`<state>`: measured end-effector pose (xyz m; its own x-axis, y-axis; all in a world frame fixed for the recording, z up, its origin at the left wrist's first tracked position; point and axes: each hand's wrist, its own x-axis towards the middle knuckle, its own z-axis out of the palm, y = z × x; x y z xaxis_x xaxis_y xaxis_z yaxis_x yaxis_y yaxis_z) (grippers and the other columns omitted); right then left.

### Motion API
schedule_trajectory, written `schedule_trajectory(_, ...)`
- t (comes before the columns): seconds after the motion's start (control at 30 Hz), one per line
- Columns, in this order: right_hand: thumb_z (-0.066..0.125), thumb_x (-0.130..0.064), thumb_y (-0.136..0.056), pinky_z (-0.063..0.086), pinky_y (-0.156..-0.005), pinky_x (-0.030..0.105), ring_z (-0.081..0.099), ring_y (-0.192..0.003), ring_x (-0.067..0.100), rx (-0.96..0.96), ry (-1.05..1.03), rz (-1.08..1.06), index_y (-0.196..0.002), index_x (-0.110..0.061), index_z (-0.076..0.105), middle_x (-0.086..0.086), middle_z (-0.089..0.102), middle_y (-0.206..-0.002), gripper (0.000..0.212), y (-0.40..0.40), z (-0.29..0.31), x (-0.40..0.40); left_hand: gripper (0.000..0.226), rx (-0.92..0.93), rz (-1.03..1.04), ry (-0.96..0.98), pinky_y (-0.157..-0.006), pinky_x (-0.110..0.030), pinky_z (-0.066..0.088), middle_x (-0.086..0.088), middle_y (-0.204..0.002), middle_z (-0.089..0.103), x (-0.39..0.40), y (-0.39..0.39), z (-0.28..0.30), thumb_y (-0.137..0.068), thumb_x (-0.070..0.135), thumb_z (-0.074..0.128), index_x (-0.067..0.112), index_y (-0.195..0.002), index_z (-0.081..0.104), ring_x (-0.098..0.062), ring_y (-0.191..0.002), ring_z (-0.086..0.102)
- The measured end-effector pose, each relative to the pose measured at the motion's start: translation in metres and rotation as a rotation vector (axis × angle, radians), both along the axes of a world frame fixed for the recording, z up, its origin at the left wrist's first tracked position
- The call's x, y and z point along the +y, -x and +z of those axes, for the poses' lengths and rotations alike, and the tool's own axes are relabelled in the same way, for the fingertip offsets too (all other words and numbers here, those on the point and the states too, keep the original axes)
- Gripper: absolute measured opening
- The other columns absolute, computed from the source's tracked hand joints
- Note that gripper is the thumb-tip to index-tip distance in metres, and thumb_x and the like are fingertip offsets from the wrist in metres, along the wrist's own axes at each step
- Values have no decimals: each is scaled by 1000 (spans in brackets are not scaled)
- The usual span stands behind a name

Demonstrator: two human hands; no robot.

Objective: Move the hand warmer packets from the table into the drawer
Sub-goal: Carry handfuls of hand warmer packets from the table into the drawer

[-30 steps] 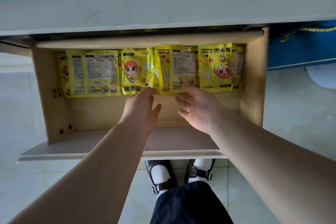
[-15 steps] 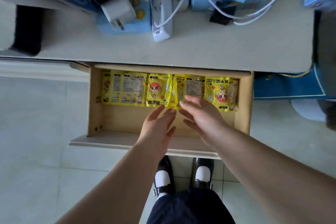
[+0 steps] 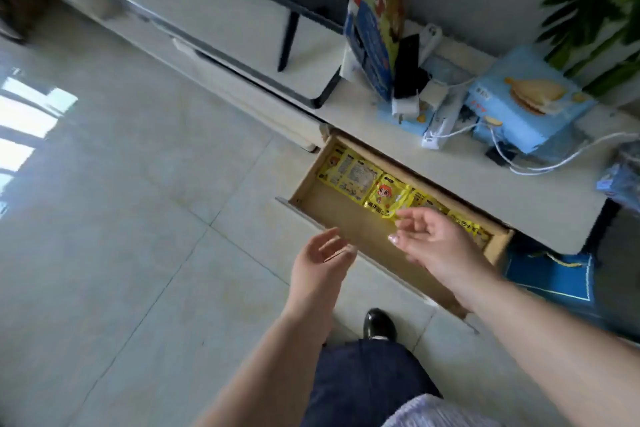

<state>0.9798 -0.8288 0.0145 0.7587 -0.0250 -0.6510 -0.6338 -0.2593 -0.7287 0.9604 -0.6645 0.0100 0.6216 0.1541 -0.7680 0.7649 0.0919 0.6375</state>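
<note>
Several yellow hand warmer packets (image 3: 382, 195) lie in a row along the back of the open wooden drawer (image 3: 349, 222), under the pale table top (image 3: 502, 191). My left hand (image 3: 320, 262) hovers over the drawer's front edge with fingers apart and nothing in it. Above the drawer's middle, my right hand (image 3: 436, 241) is also empty with loosely curled fingers, and it hides some of the packets. The view is tilted and blurred.
On the table stand a light blue snack box (image 3: 530, 99), a white power strip (image 3: 440, 118) with cables and a tall blue package (image 3: 375, 28). A blue bag (image 3: 550, 276) sits on the floor to the right. Tiled floor (image 3: 121, 218) spreads left. My shoe (image 3: 379, 324) is below the drawer.
The camera has swung back and tilted, so the drawer now looks smaller and slanted. Both hands have drawn back from the packets toward the drawer's front, still empty.
</note>
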Motion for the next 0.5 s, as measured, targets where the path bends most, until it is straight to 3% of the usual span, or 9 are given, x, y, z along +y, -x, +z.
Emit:
schedule_trajectory(0.1,70,-6,-80,50,-83,24,62,-98,15,-25,-23,114,-108,-15,60,5,61,-108,32,15,34,25,32,8,157,-3,-78,-20,47,9,-105,68,27,38,37,-85,13,68,24,-113,59,-3,-95,64)
schedule_trajectory(0.23,73,-9,-78,49,-96,29,60,-99,10,-106,-14,415,-101,-26,60,-2,62,-102,32,37,93,85,30,-32,447,19,-84,-24,48,7,-106,66,82,103,101,-86,9,67,21,-111,58,-6,-97,62)
schedule_trajectory(0.37,73,-15,-78,47,-92,26,59,-103,11,-204,-6,673,-103,-27,58,-1,62,-108,32,60,151,158,33,-132,671,22,-90,-29,46,7,-107,64,134,171,152,-87,8,64,19,-116,55,-4,-97,60)
schedule_trajectory(0.5,72,-17,-80,46,-94,26,58,-108,13,-284,-27,913,-115,-18,60,2,62,-113,38,106,202,238,29,-234,875,-26,-84,-26,47,8,-107,65,181,250,191,-86,8,65,25,-108,58,-4,-98,61)
